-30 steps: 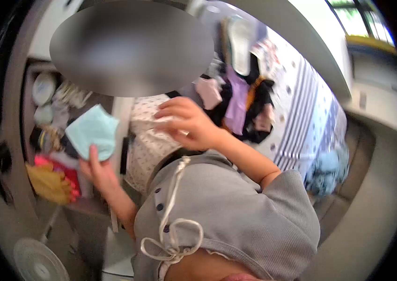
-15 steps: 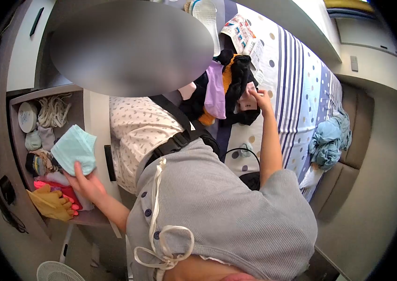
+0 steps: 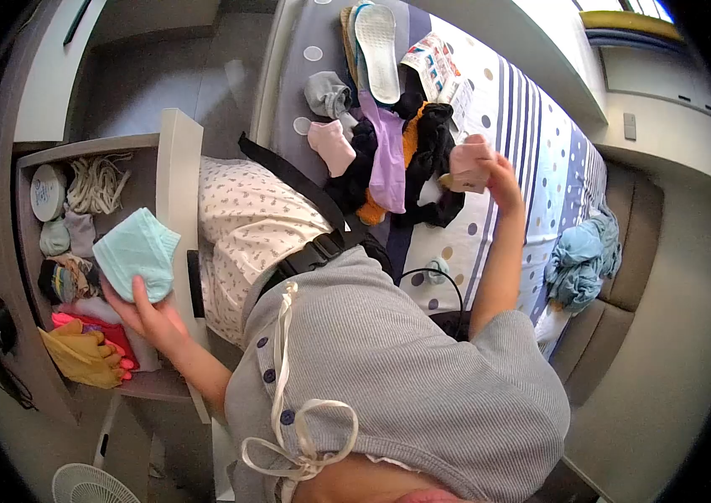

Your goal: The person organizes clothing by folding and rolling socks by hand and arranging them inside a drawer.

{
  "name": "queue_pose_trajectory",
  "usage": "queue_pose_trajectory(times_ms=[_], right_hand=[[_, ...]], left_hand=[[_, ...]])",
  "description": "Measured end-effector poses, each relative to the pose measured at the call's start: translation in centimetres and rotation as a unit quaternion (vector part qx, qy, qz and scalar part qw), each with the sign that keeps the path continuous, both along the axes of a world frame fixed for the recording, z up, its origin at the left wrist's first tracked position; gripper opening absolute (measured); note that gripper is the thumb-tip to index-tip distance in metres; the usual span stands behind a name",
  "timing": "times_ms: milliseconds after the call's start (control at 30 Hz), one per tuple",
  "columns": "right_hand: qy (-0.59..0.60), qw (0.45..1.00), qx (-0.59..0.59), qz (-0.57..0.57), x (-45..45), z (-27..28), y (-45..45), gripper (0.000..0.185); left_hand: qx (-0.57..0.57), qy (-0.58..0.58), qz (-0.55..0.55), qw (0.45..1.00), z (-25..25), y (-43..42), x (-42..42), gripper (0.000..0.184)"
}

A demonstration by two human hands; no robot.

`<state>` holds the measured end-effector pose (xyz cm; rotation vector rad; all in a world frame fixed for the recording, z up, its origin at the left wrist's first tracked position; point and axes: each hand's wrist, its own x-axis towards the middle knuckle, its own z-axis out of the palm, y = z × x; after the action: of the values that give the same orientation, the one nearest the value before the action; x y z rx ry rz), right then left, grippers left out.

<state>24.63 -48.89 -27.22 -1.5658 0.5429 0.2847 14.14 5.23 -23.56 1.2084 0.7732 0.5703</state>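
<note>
Bedding (image 3: 483, 92) with dots and navy stripes covers the right half of the scene; on the left a drawer (image 3: 179, 159) stands pulled out of a pale cabinet. Dark grey floor (image 3: 175, 71) shows at far left, between cabinet and bed.

Left hand (image 3: 150, 317): over the drawer, thumb on the near face of a folded mint cloth (image 3: 137, 251), fingers behind it. Grip closed to the thickness of the cloth, which is held tilted above the contents.

Right hand (image 3: 502, 183): raised over the bed, fingertips pinched together on a pale pink piece (image 3: 469, 163), at the right edge of a clothing pile. Whether the piece is clear of the black garments (image 3: 433, 142) just left of it: cannot tell.

Pile, continuing left: lilac sock (image 3: 386, 159), then light pink sock (image 3: 330, 148). Grey bundle (image 3: 327, 94) lies just beyond the latter. Farther off, a white insole (image 3: 378, 54) and, to its right, a printed packet (image 3: 435, 69).

Drawer contents, far to near: white round container (image 3: 48, 192) at left, with looped white cord (image 3: 96, 184) beside it; rolled cloths (image 3: 69, 279); mustard gloves (image 3: 79, 354) at the near end.

Crumpled blue cloth (image 3: 582, 256) lies at the right end of the bed, well apart from the pile.
</note>
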Motion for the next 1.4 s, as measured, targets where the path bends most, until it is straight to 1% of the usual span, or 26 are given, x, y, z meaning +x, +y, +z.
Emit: queue_pose_trajectory(times_ms=[100, 167, 200, 233, 267, 333, 367, 400, 433, 467, 500, 567, 600, 667, 767, 800, 867, 900, 967, 1000, 1100, 1167, 1233, 1267, 1367, 1400], right_hand=[[-0.087, 0.993, 0.078, 0.012, 3.2, 6.1, 4.2, 0.035], [-0.155, 0.980, 0.117, 0.035, 5.5, 8.6, 8.3, 0.037], [-0.185, 0.968, 0.157, 0.057, 6.6, 9.7, 11.1, 0.038], [-0.217, 0.928, 0.252, 0.168, 8.1, 9.6, 12.7, 0.043], [-0.215, 0.913, 0.303, 0.168, 9.3, 9.3, 15.3, 0.045], [-0.229, 0.892, 0.358, 0.155, 11.1, 8.6, 22.7, 0.048], [-0.199, 0.884, 0.369, 0.209, 11.7, 8.7, 25.6, 0.048], [-0.169, 0.872, 0.375, 0.265, 12.3, 8.9, 28.6, 0.048], [-0.123, 0.826, 0.464, 0.295, 12.5, 7.4, 30.5, 0.048], [-0.099, 0.800, 0.502, 0.312, 12.4, 6.8, 32.4, 0.046], [-0.072, 0.774, 0.537, 0.328, 12.4, 6.1, 34.2, 0.044], [-0.082, 0.784, 0.516, 0.336, 11.8, 6.1, 36.4, 0.039], [-0.090, 0.742, 0.548, 0.375, 11.8, 5.5, 36.7, 0.032], [-0.141, 0.810, 0.473, 0.318, 9.7, 6.1, 38.1, 0.032], [-0.060, 0.835, 0.477, 0.269, 9.2, 5.7, 40.3, 0.034], [-0.060, 0.836, 0.473, 0.273, 8.7, 5.4, 41.4, 0.034], [-0.094, 0.823, 0.464, 0.314, 7.7, 3.8, 43.4, 0.037], [-0.050, 0.810, 0.492, 0.316, 7.2, 3.7, 44.2, 0.038], [0.042, 0.777, 0.541, 0.319, 6.1, 4.4, 46.2, 0.039], [-0.017, 0.728, 0.565, 0.387, 5.6, 4.6, 47.5, 0.036], [-0.106, 0.775, 0.483, 0.392, 3.6, 6.6, 49.2, 0.039], [0.112, 0.707, 0.612, 0.336, 4.3, 5.5, 49.4, 0.042], [0.064, 0.745, 0.550, 0.372, 4.6, 4.9, 49.6, 0.041], [0.043, 0.759, 0.536, 0.367, 4.5, 5.6, 50.1, 0.037], [0.122, 0.799, 0.508, 0.296, 5.3, 6.1, 51.9, 0.036], [0.113, 0.786, 0.517, 0.321, 5.6, 5.5, 51.9, 0.034]], left_hand=[[0.057, -0.027, 0.021, 0.998, 1.3, -1.2, 0.8, 0.051], [0.031, -0.033, 0.003, 0.999, 0.2, -0.8, 0.1, 0.043], [0.046, -0.008, -0.001, 0.999, -0.9, -0.4, -0.5, 0.030], [0.076, 0.048, -0.017, 0.996, -1.8, 0.2, -1.2, 0.017], [0.180, 0.090, -0.051, 0.978, -1.0, 0.1, -0.9, 0.013], [0.147, 0.080, -0.050, 0.985, -0.7, 0.0, -0.8, 0.017], [0.212, 0.064, -0.077, 0.972, 0.1, 0.1, -0.4, 0.018], [0.197, 0.081, -0.078, 0.974, 0.5, 0.2, -0.4, 0.020], [0.178, 0.077, -0.081, 0.978, 0.7, 0.3, -0.6, 0.021], [0.178, 0.067, -0.063, 0.980, 1.0, 0.1, -0.5, 0.021], [0.122, 0.075, -0.075, 0.987, 0.3, 0.5, -1.0, 0.021], [0.129, 0.036, -0.048, 0.990, -0.3, 0.5, -1.0, 0.020], [0.129, 0.047, -0.051, 0.989, -0.3, 0.4, -1.1, 0.020], [0.129, 0.070, -0.058, 0.988, 0.0, 0.2, -1.0, 0.020], [0.182, 0.000, -0.115, 0.976, 0.6, -0.1, 0.2, 0.022], [0.103, 0.007, -0.158, 0.982, 2.3, -0.3, 0.4, 0.026], [0.210, -0.004, -0.174, 0.962, 3.0, -1.0, 0.9, 0.027], [0.264, -0.008, -0.181, 0.947, 3.2, -1.3, 1.1, 0.029], [0.237, -0.004, -0.178, 0.955, 2.4, -2.2, 1.6, 0.026], [0.231, -0.002, -0.168, 0.958, 2.0, -2.3, 1.6, 0.025], [0.228, 0.004, -0.124, 0.966, 1.2, -2.0, 1.5, 0.019], [0.188, 0.017, -0.093, 0.978, 1.4, -1.5, 0.9, 0.018], [0.138, 0.051, -0.102, 0.984, 1.8, -0.1, -0.3, 0.017], [0.155, 0.060, -0.074, 0.983, 1.5, 0.6, -0.7, 0.018], [0.260, 0.114, -0.058, 0.957, 1.9, 3.0, -2.2, 0.020], [0.265, 0.116, -0.055, 0.956, 1.3, 3.4, -2.5, 0.019]])
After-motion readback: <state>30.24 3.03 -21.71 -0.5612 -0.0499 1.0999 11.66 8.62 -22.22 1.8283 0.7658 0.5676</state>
